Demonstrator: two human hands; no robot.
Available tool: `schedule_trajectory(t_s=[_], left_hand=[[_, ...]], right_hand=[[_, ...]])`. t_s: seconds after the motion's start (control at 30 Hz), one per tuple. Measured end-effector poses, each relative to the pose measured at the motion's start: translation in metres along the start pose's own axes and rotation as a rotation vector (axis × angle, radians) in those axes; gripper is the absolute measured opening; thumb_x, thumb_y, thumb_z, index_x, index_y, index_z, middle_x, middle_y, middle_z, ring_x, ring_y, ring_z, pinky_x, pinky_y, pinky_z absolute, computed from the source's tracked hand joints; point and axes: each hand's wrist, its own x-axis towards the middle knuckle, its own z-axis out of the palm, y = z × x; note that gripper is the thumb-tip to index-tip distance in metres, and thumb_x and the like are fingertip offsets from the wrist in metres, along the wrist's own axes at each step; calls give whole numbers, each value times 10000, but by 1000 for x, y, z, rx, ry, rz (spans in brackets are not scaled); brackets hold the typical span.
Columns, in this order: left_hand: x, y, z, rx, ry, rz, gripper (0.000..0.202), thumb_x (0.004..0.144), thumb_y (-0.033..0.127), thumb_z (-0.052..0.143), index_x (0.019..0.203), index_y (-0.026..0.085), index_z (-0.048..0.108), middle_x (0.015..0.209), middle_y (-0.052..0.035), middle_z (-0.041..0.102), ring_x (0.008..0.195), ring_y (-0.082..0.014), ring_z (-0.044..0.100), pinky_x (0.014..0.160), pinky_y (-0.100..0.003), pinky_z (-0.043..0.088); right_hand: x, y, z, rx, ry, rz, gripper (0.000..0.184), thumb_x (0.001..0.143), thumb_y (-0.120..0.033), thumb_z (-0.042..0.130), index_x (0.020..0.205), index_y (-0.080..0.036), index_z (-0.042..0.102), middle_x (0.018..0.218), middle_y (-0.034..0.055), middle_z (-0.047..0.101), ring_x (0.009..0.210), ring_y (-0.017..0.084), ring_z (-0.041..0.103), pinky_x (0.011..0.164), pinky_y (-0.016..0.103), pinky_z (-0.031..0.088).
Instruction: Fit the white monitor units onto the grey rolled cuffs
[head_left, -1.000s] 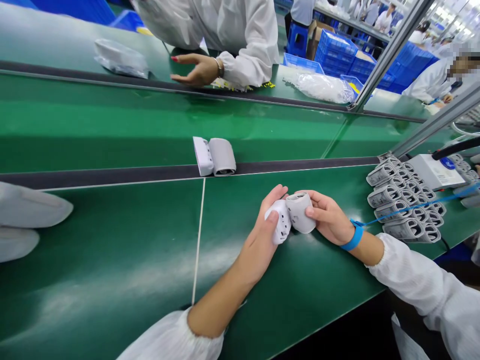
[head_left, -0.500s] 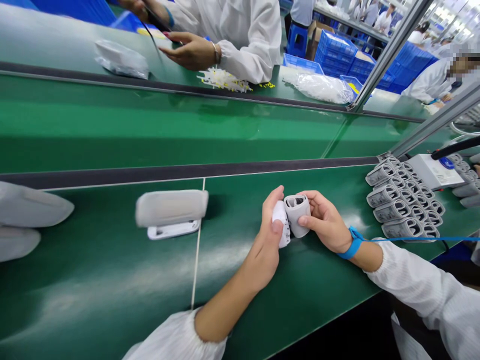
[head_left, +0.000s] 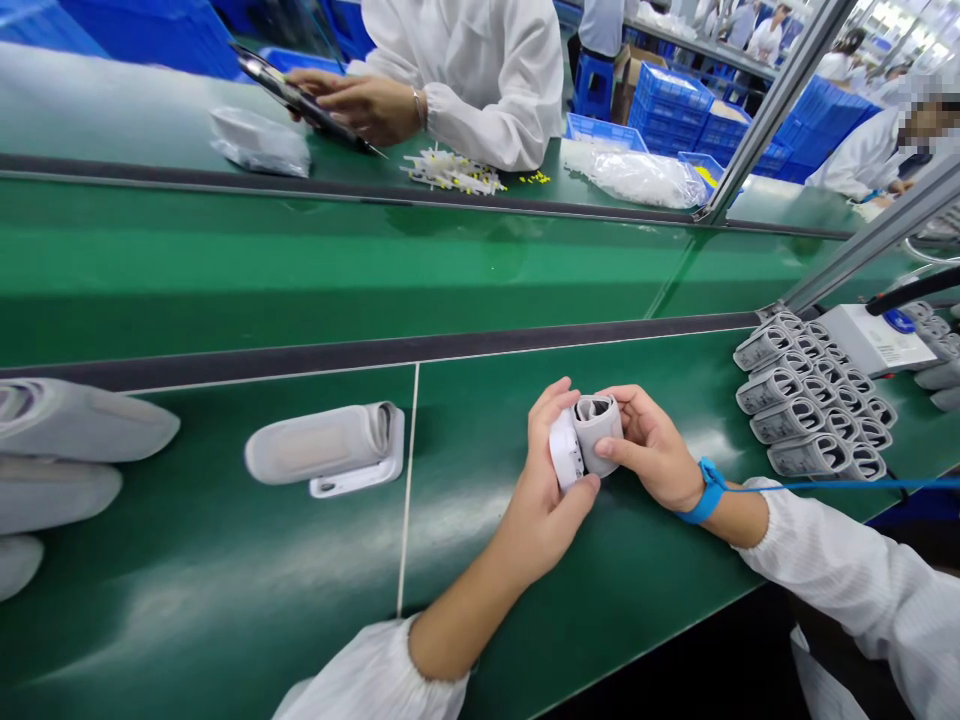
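Wrist monitor (head_left: 585,445), one in hand, is held just above the green table (head_left: 525,620) near the middle of its near edge, with the white body to the left and the rolled grey cuff to the right. The left hand (head_left: 547,490) comes up from the near edge on a slanting forearm, thumb below and fingers curled over the top, closed on the white body. The right hand (head_left: 652,450) reaches in from the right edge with the wrist bent inward, thumb and fingers pinching the cuff roll; one blue wrist strap (head_left: 709,490) rings that wrist. One second monitor (head_left: 326,450) lies on its side left of the hands, well apart from them. Three grey cuffs (head_left: 67,450) are stacked at the left edge. At the right edge, more monitors (head_left: 814,400) stand in tight rows, too packed to count. Across the belt (head_left: 300,280), a co-worker's two hands (head_left: 360,100) hold one dark flat device (head_left: 292,90)
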Motion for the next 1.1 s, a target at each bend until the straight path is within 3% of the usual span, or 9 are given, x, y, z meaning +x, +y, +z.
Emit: schedule_trajectory(t_s=[0.1, 0.33, 0.47, 0.67, 0.83, 1.1], left_hand=[[0, 5, 1, 35, 6, -7, 688, 1014, 303, 685, 1640, 339, 404, 1843, -110, 213, 1711, -392, 232, 1378, -638, 265], [3, 3, 9, 52, 108, -135, 811, 1080, 562, 620, 1760, 324, 248, 1862, -129, 202, 1732, -388, 193, 1393, -605, 253], [4, 0, 8, 150, 165, -151, 760, 1102, 608, 547, 1757, 299, 317, 1785, -150, 328, 1684, -375, 318, 1365, -582, 317], [12, -3, -3, 174, 228, -168, 596, 1105, 499, 560, 1651, 262, 543, 1529, -132, 603, 1439, -310, 598, 1221, -490, 493], [20, -9, -8, 6, 243, -194, 575, 986, 464, 726, 1515, 240, 694, 1401, -118, 713, 1257, -299, 710, 1088, -444, 586], [21, -6, -11, -163, 234, -303, 590, 903, 369, 827, 1462, 201, 744, 1343, -146, 799, 1173, -301, 778, 1093, -434, 596]], right_hand=[[-4, -1, 5, -16, 14, -18, 490, 918, -415, 919, 1294, -273, 639, 1201, 54, 744, 1105, 230, 702, 987, 392, 593], [-3, 8, 7, -54, 70, -120, 513, 925, -410, 908, 1345, -272, 647, 1302, 91, 722, 1201, 260, 696, 1034, 422, 613], [1, 12, -2, -133, 74, -228, 528, 945, -389, 896, 1409, -278, 671, 1425, 104, 683, 1320, 273, 673, 1161, 446, 571], [-2, 12, -14, -436, -39, -383, 494, 1017, -349, 815, 1495, -308, 697, 1535, 134, 674, 1491, 333, 600, 1280, 557, 482], [0, 7, -20, -561, -114, -521, 496, 1055, -291, 751, 1542, -328, 669, 1539, 120, 698, 1597, 363, 506, 1304, 641, 442], [4, 0, -31, -669, -255, -627, 554, 1084, -200, 667, 1618, -332, 603, 1571, 116, 687, 1638, 366, 455, 1323, 672, 422]])
